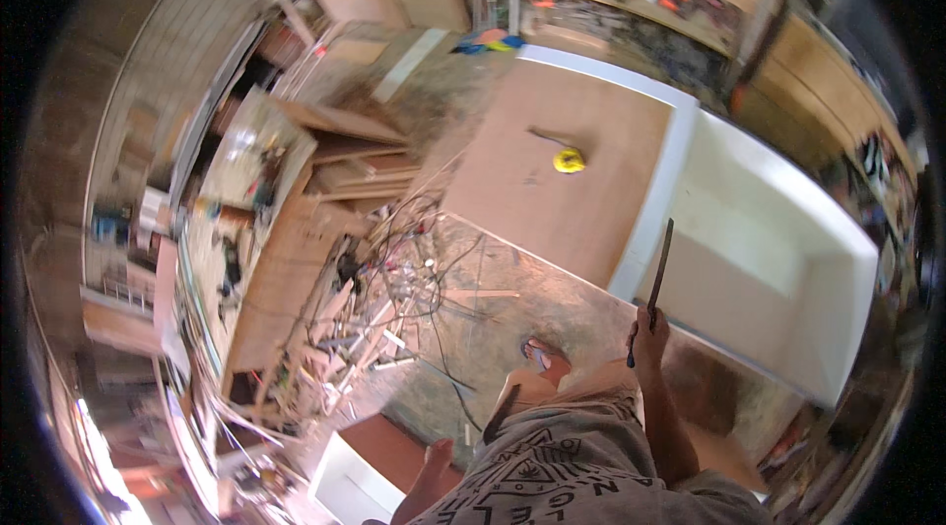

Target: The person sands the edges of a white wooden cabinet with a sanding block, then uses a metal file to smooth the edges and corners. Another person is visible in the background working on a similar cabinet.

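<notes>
Risk first: the long dark flat bar [658, 269] in your right hand [648, 328] stands nearly upright, its tip pointing toward one o'clock over the white edge strip [658, 195] of the big wooden panel [562, 180]. If you swing or lower it carelessly, I judge it could gouge that white edge or slip off it, since the edge is narrow. The floor is a second hazard: a tangle of dark cables [424, 259] and a heap of offcut wood strips [345, 328] lie at about nine to ten o'clock from your sandalled foot [540, 356], close enough that a sideways step could catch a loop or roll on a scrap.

Your right hand is closed around the bar near its lower end, fingers wrapped tight, with a short stub of the bar showing below the fist. It is raised in front of you at roughly two o'clock from your body, just beside the near corner of the white open box [778, 259].

Your left hand [437, 454] hangs low at about seven o'clock, near the lower edge of the view. It appears empty and loosely open, touching nothing, though it is small and partly cut off, so I cannot tell its exact shape.

A yellow tape measure [569, 161] rests on the panel at twelve o'clock, well apart from both hands.
</notes>
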`<state>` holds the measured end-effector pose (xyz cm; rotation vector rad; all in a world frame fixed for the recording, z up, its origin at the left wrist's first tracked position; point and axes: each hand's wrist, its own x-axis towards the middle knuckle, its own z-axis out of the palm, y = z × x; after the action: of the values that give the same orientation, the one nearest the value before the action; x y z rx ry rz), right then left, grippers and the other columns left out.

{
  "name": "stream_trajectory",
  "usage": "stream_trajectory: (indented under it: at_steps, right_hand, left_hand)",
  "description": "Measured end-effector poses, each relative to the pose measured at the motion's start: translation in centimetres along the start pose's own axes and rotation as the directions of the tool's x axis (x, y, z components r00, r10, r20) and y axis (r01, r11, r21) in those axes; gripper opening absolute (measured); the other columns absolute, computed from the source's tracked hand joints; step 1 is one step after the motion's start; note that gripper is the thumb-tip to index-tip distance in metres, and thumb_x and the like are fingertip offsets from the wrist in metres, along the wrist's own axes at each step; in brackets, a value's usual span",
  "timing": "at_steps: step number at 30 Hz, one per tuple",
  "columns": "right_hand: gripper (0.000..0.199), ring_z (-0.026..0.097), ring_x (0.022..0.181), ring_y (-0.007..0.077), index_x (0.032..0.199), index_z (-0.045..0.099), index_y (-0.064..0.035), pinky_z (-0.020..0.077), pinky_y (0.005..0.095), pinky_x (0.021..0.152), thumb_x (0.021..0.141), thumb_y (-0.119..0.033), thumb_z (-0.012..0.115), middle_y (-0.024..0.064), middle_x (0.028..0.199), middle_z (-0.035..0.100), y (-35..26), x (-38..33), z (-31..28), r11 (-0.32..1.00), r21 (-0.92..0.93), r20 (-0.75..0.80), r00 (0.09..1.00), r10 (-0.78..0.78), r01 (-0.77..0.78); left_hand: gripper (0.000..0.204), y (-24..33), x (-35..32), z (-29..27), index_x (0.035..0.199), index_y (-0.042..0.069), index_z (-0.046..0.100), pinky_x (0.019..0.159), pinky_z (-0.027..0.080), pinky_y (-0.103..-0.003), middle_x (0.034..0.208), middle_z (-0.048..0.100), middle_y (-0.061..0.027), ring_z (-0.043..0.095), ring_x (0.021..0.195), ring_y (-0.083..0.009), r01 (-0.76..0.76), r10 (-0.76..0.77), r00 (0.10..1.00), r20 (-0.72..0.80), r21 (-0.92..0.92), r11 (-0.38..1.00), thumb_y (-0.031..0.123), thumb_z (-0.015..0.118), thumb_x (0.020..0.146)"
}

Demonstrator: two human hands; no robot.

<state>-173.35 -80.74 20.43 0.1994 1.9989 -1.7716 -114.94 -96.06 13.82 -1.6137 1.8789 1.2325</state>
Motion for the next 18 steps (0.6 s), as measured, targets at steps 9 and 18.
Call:
stream_trajectory:
  at_steps: [9, 18]
  right_hand:
    - [0.033, 0.057, 0.064, 0.0260, 0.090, 0.051, -0.0044, 0.0442, 0.0423, 0.060, 0.097, -0.034, 0.063, 0.0110, 0.070, 0.052, 4.0, 2.3, 14.3, 0.847, -0.470, 0.082, 0.968, -0.239, 0.249]
    - [0.026, 0.064, 0.074, 0.0465, 0.098, 0.052, -0.0079, 0.0469, 0.0561, 0.063, 0.096, -0.031, 0.063, 0.0196, 0.074, 0.064, 5.4, 6.7, 29.6, 0.691, -0.700, -0.046, 0.955, -0.294, 0.179]
  left_hand:
    - [0.035, -5.6, 8.2, -9.8, 0.121, 0.012, 0.062, 0.081, 0.051, -0.049, 0.110, 0.067, -0.0062, 0.066, 0.097, -0.0266, 0.347, -0.403, 0.913, 0.060, -0.633, 0.692, 0.033, 0.066, 0.093]
    - [0.045, -1.2, 25.8, -32.6, 0.135, 0.017, 0.055, 0.076, 0.047, -0.049, 0.131, 0.062, -0.0040, 0.063, 0.106, -0.0264, -0.069, -0.080, 0.982, -0.173, -0.713, 0.698, 0.036, 0.061, 0.094]
